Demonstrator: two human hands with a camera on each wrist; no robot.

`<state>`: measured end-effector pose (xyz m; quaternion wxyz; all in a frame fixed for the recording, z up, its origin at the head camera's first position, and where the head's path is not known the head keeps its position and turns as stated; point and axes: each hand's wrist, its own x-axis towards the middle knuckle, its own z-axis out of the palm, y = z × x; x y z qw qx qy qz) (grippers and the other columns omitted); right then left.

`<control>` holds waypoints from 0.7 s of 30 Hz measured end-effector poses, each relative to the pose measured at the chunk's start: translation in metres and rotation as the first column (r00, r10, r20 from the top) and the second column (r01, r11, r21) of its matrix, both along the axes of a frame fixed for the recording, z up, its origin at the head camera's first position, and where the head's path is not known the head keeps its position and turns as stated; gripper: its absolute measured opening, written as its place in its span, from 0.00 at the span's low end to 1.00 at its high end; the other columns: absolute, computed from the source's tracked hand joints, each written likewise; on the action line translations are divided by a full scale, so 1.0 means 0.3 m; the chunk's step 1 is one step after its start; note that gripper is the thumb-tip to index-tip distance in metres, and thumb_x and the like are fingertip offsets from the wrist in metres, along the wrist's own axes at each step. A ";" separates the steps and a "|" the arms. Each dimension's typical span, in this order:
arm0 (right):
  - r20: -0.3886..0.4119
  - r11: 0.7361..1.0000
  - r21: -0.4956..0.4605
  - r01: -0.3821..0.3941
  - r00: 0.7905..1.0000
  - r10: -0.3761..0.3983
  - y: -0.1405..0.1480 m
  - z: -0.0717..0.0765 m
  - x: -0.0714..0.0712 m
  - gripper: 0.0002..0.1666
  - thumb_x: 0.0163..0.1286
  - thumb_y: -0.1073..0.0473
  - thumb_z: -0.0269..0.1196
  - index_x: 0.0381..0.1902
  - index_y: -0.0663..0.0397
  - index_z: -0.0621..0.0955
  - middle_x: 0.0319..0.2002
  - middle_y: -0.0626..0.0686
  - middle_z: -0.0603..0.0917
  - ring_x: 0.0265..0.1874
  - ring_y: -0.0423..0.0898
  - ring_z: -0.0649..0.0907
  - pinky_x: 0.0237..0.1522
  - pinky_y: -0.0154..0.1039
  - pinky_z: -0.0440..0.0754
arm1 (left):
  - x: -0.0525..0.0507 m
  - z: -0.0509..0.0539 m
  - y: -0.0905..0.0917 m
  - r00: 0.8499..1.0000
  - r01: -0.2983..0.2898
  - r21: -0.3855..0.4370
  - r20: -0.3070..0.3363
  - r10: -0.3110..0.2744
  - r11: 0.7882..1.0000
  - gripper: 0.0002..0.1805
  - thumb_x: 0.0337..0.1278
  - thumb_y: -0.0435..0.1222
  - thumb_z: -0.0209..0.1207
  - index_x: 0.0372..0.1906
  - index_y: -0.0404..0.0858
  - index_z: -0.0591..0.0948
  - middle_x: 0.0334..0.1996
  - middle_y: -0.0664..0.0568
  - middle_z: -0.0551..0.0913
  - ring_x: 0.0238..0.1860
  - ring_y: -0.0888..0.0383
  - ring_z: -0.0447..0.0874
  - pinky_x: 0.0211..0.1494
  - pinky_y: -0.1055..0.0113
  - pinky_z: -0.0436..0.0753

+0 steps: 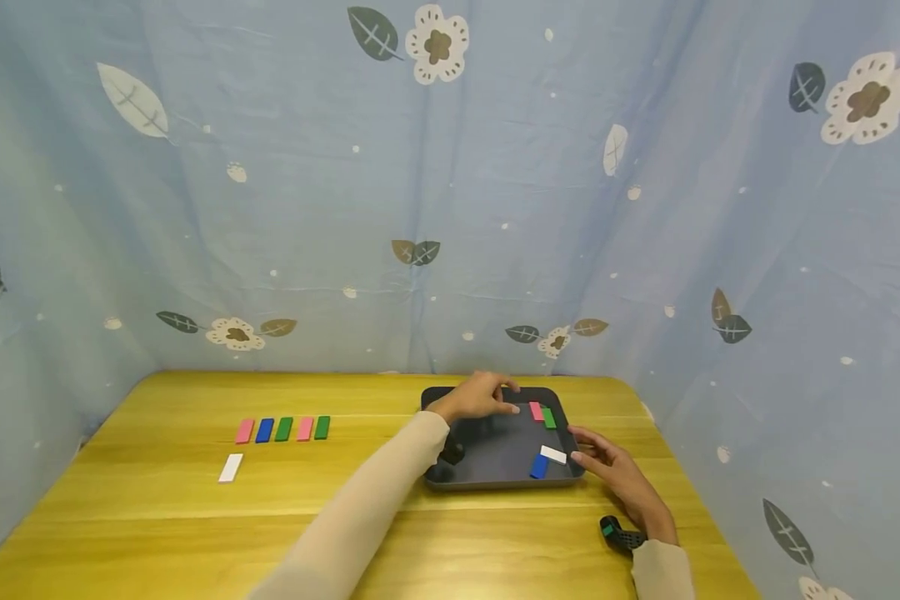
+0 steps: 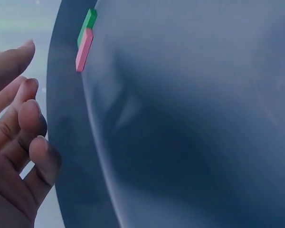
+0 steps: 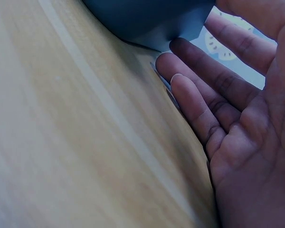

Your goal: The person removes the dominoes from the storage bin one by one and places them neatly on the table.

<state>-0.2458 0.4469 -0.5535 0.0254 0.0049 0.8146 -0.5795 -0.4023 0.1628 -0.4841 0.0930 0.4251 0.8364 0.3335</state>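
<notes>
Over the far part of a dark grey tray [image 1: 487, 485], my left hand [image 1: 480, 395] hovers with its fingers loosely bent and nothing between them. Inside the tray, a pink block [image 1: 536, 411] lies against a green block [image 1: 550, 418] near the far right. A white block [image 1: 553, 454] touches a blue block [image 1: 539, 466] at the near right. My right hand [image 1: 618, 471] is at the tray's right side, its relaxed fingers [image 3: 192, 97] beside the outer wall. Whether the thumb touches the rim cannot be told.
Left of the tray, a row of several blocks on the wooden table [image 1: 157, 508] includes a blue block [image 1: 265, 430] and a green block [image 1: 322, 427]. A single white block [image 1: 230, 468] lies nearer. A patterned curtain [image 1: 307, 208] encloses the table's back and sides.
</notes>
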 end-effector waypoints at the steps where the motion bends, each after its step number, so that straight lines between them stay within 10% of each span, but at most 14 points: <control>1: 0.000 1.000 -0.005 -0.002 1.000 0.002 0.000 0.001 0.000 0.32 0.75 0.48 0.66 0.74 0.38 0.73 0.71 0.52 0.72 0.61 0.54 0.76 0.60 0.44 0.76 | 0.000 -0.006 0.011 1.000 -0.003 -0.009 -0.002 0.003 1.000 0.24 0.66 0.42 0.69 0.62 0.37 0.82 0.28 0.56 0.82 0.27 0.63 0.79 0.36 0.69 0.78; 21: -0.021 1.000 -0.016 0.007 1.000 -0.008 0.006 -0.012 -0.008 0.31 0.74 0.49 0.67 0.73 0.35 0.75 0.70 0.51 0.73 0.60 0.55 0.77 0.60 0.48 0.76 | 0.021 -0.088 0.140 0.992 -0.115 -0.115 0.038 0.120 0.987 0.31 0.63 0.44 0.71 0.68 0.40 0.78 0.27 0.57 0.80 0.27 0.62 0.79 0.39 0.64 0.78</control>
